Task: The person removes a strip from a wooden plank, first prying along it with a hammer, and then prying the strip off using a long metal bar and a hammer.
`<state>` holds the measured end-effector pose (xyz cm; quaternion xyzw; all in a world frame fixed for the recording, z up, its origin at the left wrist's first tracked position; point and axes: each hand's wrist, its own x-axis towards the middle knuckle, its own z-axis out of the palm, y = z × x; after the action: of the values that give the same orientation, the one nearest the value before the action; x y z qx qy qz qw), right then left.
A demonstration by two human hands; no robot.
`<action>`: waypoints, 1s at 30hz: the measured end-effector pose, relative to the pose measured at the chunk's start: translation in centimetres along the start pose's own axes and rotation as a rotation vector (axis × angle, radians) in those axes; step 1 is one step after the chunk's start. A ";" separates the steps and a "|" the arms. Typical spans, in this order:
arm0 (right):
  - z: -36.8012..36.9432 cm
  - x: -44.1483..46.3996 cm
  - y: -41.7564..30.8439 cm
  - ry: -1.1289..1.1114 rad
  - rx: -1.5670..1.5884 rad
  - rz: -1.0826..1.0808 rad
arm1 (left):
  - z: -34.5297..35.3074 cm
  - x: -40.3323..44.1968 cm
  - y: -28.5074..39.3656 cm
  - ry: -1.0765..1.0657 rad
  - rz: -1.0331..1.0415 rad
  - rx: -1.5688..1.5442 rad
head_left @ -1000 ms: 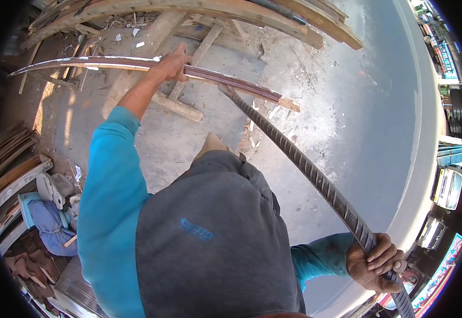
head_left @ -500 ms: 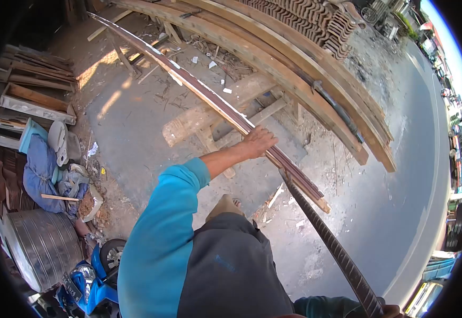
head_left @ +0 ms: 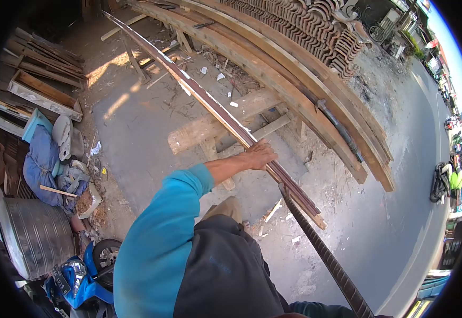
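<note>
A long wooden plank (head_left: 217,111), maroon with white paint along its edge and bare wood at the near end, runs diagonally across the view. My left hand (head_left: 260,155) lies across it toward its near end, fingers curled over the wood. Just below that hand, the tip of a dark ribbed metal bar (head_left: 315,237) meets the plank's side. From there the bar slants down to the bottom edge of the view. My right hand is cut off beyond that edge; only its dark green sleeve (head_left: 318,309) shows.
Beneath the plank is a low wooden trestle (head_left: 188,135). Long timber beams (head_left: 273,66) lie beyond, with a black-handled tool (head_left: 339,130) on them. Stacked roof tiles (head_left: 315,29) stand behind. At left are a metal drum (head_left: 34,238) and a blue motorbike (head_left: 80,281). A road (head_left: 400,212) runs right.
The view has shifted slightly, and the plank's near end appears a little lower. My right hand has slipped out below the frame. A motorbike has appeared on the road at right.
</note>
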<state>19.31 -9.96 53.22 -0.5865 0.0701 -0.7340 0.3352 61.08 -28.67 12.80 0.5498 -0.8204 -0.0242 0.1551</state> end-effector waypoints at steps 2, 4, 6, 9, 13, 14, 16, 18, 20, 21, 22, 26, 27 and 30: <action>1.2 0.9 -0.3 -0.046 0.057 0.036 | -1.2 -0.1 0.2 -0.024 0.002 -0.050; 1.9 1.6 -0.5 -0.062 -0.004 -0.001 | -1.1 0.1 -0.4 -0.059 0.007 -0.062; 3.3 1.8 0.4 -0.065 -0.042 -0.109 | -1.9 0.1 -0.8 -0.070 0.018 -0.089; 7.0 2.7 1.6 -0.133 0.125 -0.061 | -3.1 0.2 -2.3 -0.085 0.033 -0.096; 12.3 3.6 5.7 -0.177 0.127 -0.085 | -6.5 -1.1 -8.5 -0.093 -0.029 -0.094; 14.6 3.9 7.5 -0.123 0.135 -0.154 | -7.0 -1.7 -10.9 -0.102 -0.051 -0.097; 17.1 4.3 10.1 -0.106 0.172 -0.151 | -8.5 -3.4 -15.7 -0.117 -0.046 -0.084; 18.7 4.6 12.0 -0.075 0.295 -0.142 | -9.9 -5.4 -20.4 -0.102 -0.087 -0.093; 21.4 5.2 15.3 -0.092 0.307 -0.090 | -12.7 -7.4 -24.7 -0.148 -0.130 -0.072; 22.9 5.3 17.1 -0.071 0.321 -0.091 | -13.5 -8.1 -26.6 -0.192 -0.161 -0.036; 23.9 5.6 18.7 -0.082 0.342 -0.085 | -13.7 -8.4 -28.4 -0.188 -0.184 -0.039; 27.3 5.1 23.9 -0.129 0.310 -0.019 | -14.7 -9.5 -33.8 -0.257 -0.317 -0.053; 27.5 5.0 24.1 -0.128 0.307 -0.010 | -14.6 -9.1 -34.4 -0.297 -0.317 -0.050; 27.9 3.9 24.1 -0.086 0.290 -0.050 | -15.4 -8.2 -34.7 -0.392 -0.349 -0.110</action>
<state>54.19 -22.53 52.91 -0.5645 -0.0656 -0.7186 0.4008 99.33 -32.85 18.24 0.6585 -0.7250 -0.2014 0.0164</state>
